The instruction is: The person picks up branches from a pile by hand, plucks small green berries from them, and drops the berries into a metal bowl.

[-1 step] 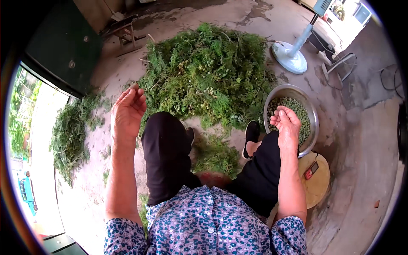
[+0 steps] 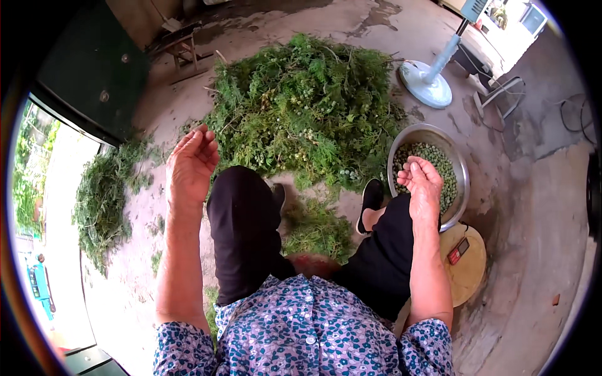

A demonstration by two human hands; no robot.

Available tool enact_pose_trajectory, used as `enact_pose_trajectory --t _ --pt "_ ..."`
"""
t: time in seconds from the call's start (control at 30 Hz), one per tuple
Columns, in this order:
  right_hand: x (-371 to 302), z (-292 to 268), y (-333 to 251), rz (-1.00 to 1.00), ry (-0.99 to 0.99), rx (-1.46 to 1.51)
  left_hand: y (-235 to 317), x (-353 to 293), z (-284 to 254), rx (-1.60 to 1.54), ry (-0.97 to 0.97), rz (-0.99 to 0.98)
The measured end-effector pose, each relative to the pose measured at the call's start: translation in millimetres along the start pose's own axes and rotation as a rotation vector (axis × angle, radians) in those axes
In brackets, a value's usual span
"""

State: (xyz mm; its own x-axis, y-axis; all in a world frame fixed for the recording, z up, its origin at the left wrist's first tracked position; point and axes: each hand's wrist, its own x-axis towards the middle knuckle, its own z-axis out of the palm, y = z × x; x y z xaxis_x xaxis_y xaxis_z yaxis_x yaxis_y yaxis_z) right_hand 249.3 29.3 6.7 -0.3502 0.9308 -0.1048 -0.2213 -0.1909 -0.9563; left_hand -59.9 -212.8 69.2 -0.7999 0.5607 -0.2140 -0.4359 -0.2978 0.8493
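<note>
My left hand point(image 2: 192, 164) is raised beside my left knee, its fingers bent and drawn together; no object shows in it. Over my other thigh, my right hand point(image 2: 423, 187) is closed with thumb and fingers curled together, also showing nothing held. In the view, it overlaps the near left part of a wide metal basin point(image 2: 464, 194). Small round green cones or berries point(image 2: 448, 170) partly fill that basin. A big heap of green conifer cuttings point(image 2: 301, 106), dotted with pale cones, lies on the floor ahead of my knees.
A smaller pile of cuttings point(image 2: 100, 203) lies at the left, with loose sprigs point(image 2: 320, 232) between my feet. A round yellowish stool top point(image 2: 467, 276) holds a red phone point(image 2: 458, 251). A light-blue fan stand point(image 2: 433, 88) and a small wooden stool point(image 2: 183, 50) stand farther back.
My left hand has shifted very slightly to the right, its fingers a little more curled. The right hand looks almost the same.
</note>
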Motion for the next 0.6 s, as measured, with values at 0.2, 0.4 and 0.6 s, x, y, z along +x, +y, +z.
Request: enact_pose_trajectory --t 0.2,0.4,0.6 --pt "19 -4 -2 0.147 0.032 -0.138 -47 31 48 0.013 -0.03 -0.141" --pt "84 -22 66 0.352 0.133 -0.15 -101 84 101 0.04 -0.076 -0.369" --pt "101 -69 208 0.667 0.426 -0.264 -133 115 131 0.087 -0.134 -0.428"
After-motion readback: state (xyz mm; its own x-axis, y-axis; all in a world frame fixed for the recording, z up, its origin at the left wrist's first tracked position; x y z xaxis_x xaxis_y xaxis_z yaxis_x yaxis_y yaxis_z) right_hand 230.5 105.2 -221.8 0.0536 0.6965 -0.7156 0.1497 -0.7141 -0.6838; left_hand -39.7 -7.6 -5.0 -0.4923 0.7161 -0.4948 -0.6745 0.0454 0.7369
